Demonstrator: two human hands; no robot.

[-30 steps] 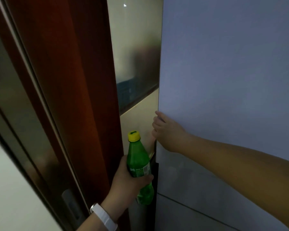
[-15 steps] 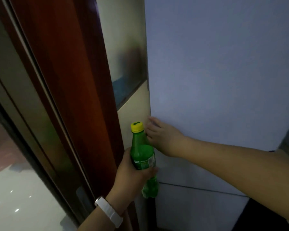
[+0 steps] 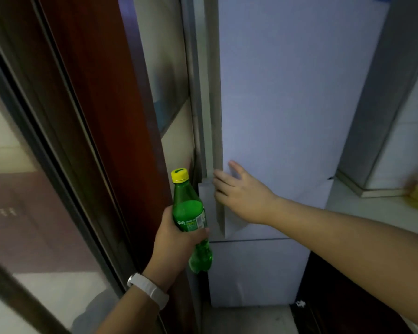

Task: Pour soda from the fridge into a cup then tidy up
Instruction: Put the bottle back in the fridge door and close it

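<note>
Upright, the bottle (image 3: pixel 191 220) sits in the left hand (image 3: pixel 176 239), whose fingers wrap its lower half. Just right of its yellow cap, the right hand (image 3: pixel 241 196) lies flat, fingers straight, against the fridge door (image 3: pixel 287 104) at its left edge.

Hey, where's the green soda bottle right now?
In the head view, the green soda bottle is low and centre-left, upright in the left hand, between the wooden door frame and the fridge door that the right hand touches.

left hand (image 3: pixel 179 239) gripping green soda bottle (image 3: pixel 191 213), right hand (image 3: pixel 241 194) on fridge door (image 3: pixel 287 104)
</note>
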